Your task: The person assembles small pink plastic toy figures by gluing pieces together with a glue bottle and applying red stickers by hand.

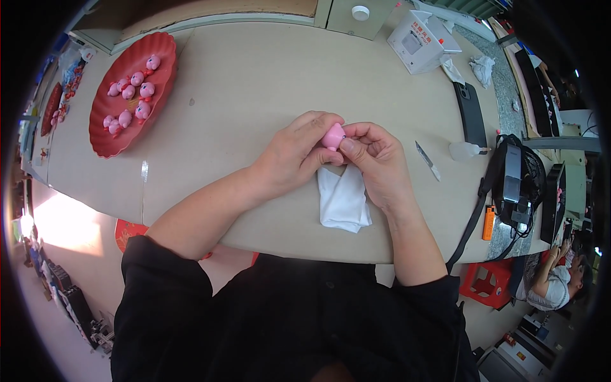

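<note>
Between my two hands, above the middle of the table, is a small round pink figurine [333, 136]. My left hand [298, 148] grips it from the left with thumb and fingers. From the other side, my right hand [375, 153] pinches its edge between thumb and index finger. Just below the hands lies a folded white cloth [342, 202] on the tabletop. Several similar pink figurines [147, 90] with red feet rest in a red scalloped dish [102, 141] at the far left.
Right of my hands lies a craft knife [428, 161]. Beyond it are a small translucent bottle [464, 150], a black phone [470, 114], an orange lighter-like object [488, 223] and a black bag [509, 181]. A white box [417, 46] stands at the back right. Another person [552, 285] sits at far right.
</note>
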`<state>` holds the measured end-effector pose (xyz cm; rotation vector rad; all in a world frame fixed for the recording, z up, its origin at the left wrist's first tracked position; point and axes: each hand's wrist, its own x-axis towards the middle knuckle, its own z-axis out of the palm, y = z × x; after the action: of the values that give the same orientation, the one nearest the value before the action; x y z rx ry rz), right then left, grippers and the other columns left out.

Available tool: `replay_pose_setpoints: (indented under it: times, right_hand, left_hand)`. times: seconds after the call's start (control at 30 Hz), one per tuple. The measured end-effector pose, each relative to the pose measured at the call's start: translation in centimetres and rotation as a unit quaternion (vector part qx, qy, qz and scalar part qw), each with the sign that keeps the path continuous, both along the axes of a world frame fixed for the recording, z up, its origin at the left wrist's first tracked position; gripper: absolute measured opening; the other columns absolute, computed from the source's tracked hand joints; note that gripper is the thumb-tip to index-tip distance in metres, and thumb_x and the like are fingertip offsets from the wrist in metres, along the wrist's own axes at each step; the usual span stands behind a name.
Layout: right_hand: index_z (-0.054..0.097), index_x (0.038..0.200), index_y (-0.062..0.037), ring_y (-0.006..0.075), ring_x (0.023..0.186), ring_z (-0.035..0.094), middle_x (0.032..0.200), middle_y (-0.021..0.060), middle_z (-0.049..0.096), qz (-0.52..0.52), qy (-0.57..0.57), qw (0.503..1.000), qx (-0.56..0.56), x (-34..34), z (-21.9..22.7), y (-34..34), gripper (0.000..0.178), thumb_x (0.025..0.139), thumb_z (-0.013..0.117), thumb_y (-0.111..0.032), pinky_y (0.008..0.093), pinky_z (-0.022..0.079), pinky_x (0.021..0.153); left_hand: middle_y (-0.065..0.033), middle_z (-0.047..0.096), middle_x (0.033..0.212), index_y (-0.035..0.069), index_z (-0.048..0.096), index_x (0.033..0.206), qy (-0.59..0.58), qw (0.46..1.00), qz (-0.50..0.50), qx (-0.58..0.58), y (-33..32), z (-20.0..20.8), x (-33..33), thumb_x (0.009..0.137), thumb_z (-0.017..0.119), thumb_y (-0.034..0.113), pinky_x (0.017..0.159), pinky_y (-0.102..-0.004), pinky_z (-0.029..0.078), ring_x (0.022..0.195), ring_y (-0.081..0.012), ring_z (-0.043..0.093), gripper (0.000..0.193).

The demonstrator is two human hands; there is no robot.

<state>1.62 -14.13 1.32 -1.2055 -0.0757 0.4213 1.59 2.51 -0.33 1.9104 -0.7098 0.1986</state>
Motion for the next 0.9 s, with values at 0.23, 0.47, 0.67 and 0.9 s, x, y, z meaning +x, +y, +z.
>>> replay_pose_setpoints:
  times: [0.23, 0.47, 0.67, 0.9]
  right_hand:
    - [0.053, 0.095, 0.0031, 0.0137, 0.075, 0.062, 0.083, 0.0103, 0.062, 0.007, -0.015, 1.000, 0.003, 0.07, -0.22, -0.39, 0.017, 0.080, 0.058, -0.002, 0.0231, 0.050, 0.068]
    - [0.053, 0.094, 0.0035, 0.0136, 0.074, 0.062, 0.083, 0.0114, 0.062, 0.011, -0.009, 1.000, 0.012, 0.03, -0.35, -0.22, 0.016, 0.080, 0.058, -0.001, 0.0232, 0.051, 0.068]
    - [0.052, 0.094, 0.0039, 0.0140, 0.073, 0.062, 0.084, 0.0112, 0.061, 0.011, 0.018, 1.000, 0.022, 0.00, -0.08, -0.28, 0.016, 0.080, 0.058, -0.003, 0.0236, 0.051, 0.068]
    - [0.051, 0.097, 0.0038, 0.0136, 0.074, 0.061, 0.087, 0.0115, 0.059, 0.019, 0.042, 0.998, 0.034, 0.18, 0.23, -0.29, 0.018, 0.083, 0.056, -0.007, 0.0234, 0.051, 0.068]
  left_hand:
    - [-0.0143, 0.050, 0.101, -0.002, 0.046, 0.109, -0.002, 1.000, -0.008, -0.012, -0.19, 0.20, -0.16, 0.075, 0.062, 0.004, 0.070, -0.0301, 0.049, 0.084, -0.0252, 0.055, 0.038]
    - [-0.0143, 0.050, 0.099, -0.003, 0.046, 0.107, -0.022, 1.000, -0.010, -0.003, -0.01, 0.31, -0.25, 0.075, 0.062, 0.005, 0.069, -0.0299, 0.048, 0.082, -0.0240, 0.054, 0.036]
    - [-0.0135, 0.050, 0.096, -0.001, 0.045, 0.109, 0.000, 1.000, -0.003, -0.003, -0.15, 0.39, -0.37, 0.075, 0.062, 0.004, 0.068, -0.0287, 0.049, 0.080, -0.0225, 0.055, 0.038]
    - [-0.0120, 0.050, 0.097, 0.004, 0.041, 0.122, 0.068, 0.996, -0.015, -0.061, -0.21, -0.11, -0.18, 0.074, 0.064, 0.006, 0.069, -0.0273, 0.049, 0.080, -0.0201, 0.057, 0.053]
